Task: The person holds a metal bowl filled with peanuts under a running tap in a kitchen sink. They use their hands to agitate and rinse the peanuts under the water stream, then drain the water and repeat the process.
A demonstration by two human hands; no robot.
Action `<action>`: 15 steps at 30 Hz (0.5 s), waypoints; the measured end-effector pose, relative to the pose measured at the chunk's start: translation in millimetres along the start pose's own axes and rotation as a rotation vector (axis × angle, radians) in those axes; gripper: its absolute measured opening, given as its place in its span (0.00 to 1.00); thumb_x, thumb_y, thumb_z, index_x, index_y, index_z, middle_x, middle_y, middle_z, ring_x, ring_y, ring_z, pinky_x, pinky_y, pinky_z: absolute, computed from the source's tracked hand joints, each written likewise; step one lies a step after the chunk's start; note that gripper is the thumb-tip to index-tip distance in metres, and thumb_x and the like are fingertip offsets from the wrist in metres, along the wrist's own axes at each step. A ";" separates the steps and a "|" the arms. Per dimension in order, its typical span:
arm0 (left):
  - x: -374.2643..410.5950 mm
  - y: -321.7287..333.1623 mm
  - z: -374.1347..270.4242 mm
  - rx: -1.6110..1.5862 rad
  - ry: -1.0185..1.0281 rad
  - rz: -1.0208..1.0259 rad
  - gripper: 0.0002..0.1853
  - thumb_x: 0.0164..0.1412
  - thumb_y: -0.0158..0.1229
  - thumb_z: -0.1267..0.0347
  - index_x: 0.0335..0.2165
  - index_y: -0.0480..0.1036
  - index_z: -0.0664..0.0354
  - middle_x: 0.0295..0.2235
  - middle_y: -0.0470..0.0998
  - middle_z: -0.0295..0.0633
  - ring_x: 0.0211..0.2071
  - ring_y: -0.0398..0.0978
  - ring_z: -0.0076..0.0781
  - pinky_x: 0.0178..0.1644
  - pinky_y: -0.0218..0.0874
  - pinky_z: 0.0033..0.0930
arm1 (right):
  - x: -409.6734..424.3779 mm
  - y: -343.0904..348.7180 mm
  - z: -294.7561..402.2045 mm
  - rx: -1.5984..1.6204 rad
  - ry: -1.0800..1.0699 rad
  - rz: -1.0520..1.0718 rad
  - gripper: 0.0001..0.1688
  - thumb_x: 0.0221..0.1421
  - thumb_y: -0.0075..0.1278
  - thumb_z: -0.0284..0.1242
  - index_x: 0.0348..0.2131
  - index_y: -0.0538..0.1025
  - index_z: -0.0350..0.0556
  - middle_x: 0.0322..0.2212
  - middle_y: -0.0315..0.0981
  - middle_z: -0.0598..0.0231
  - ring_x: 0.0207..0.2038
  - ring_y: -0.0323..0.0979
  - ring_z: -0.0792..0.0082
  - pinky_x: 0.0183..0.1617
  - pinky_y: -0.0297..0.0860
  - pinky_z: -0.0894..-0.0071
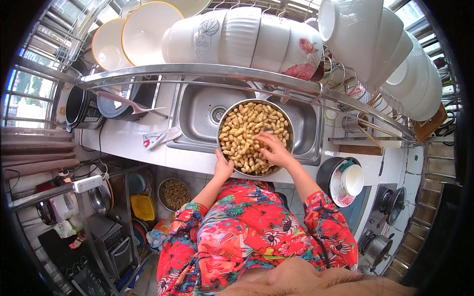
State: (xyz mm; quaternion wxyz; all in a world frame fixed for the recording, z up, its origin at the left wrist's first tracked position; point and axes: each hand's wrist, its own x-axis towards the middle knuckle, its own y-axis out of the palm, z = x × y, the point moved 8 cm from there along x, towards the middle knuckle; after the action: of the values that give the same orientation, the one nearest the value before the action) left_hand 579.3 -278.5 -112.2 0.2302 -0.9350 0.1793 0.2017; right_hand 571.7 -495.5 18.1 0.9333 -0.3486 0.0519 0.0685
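A round metal basin (219, 125) full of unshelled peanuts (244, 125) is held over the near edge of a double stainless steel sink (192, 111). My left hand (223, 167) grips the basin's rim at its near left side, thumb over the edge. On the peanuts, toward the right side of the basin, rests my right hand (274, 148), its fingers spread and slightly blurred. Whether any peanut is between those fingers cannot be told. The basin covers the divider and part of both sink bowls.
Above the sink runs a metal dish rack (207, 69) with white bowls (240, 37). A cloth (161, 137) lies left on the counter; stacked bowls (352, 180) stand right. Another bowl of peanuts (175, 194) sits low at left. Pots (377, 248) are at far right.
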 end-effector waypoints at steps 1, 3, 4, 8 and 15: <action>-1.3 -0.6 -4.3 0.010 -0.041 0.025 0.45 0.49 0.48 0.69 0.57 0.29 0.68 0.28 0.74 0.63 0.28 0.75 0.57 0.34 0.66 0.46 | -8.8 -1.7 -9.1 -0.020 0.042 -0.032 0.25 0.49 0.46 0.27 0.49 0.69 0.52 0.54 0.56 0.54 0.57 0.54 0.54 0.60 0.51 0.59; -5.6 -4.1 -18.0 -0.052 0.018 0.005 0.45 0.49 0.47 0.70 0.57 0.28 0.68 0.22 0.74 0.58 0.19 0.75 0.47 0.24 0.67 0.41 | -20.0 -4.7 -20.8 -0.073 0.072 -0.121 0.24 0.47 0.46 0.28 0.47 0.72 0.56 0.54 0.57 0.55 0.56 0.55 0.52 0.60 0.52 0.59; -4.1 -3.3 -13.9 -0.036 0.024 0.000 0.45 0.49 0.47 0.70 0.57 0.28 0.68 0.22 0.74 0.58 0.18 0.75 0.47 0.24 0.67 0.41 | -23.4 -4.6 -24.5 -0.067 0.082 -0.149 0.24 0.47 0.46 0.27 0.47 0.72 0.56 0.54 0.57 0.55 0.55 0.55 0.51 0.59 0.52 0.59; -3.9 -2.5 -10.3 -0.054 -0.022 0.019 0.44 0.49 0.47 0.71 0.56 0.28 0.66 0.22 0.74 0.56 0.17 0.74 0.47 0.23 0.67 0.42 | -20.1 -8.3 7.3 -0.227 -0.003 -0.238 0.19 0.46 0.51 0.30 0.41 0.75 0.53 0.47 0.65 0.60 0.51 0.61 0.55 0.55 0.57 0.60; -5.9 -6.5 -17.4 -0.003 -0.054 0.032 0.42 0.50 0.49 0.69 0.56 0.32 0.63 0.26 0.74 0.61 0.25 0.74 0.58 0.32 0.66 0.49 | 9.4 15.4 18.4 -0.357 0.046 -0.303 0.09 0.43 0.54 0.29 0.28 0.76 0.46 0.34 0.69 0.64 0.40 0.64 0.60 0.45 0.60 0.60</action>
State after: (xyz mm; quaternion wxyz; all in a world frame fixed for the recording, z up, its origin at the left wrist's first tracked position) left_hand 582.2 -280.4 -93.0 0.2302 -0.9265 0.1877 0.2311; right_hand 579.3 -471.0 20.6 0.8550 -0.5136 0.0073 -0.0724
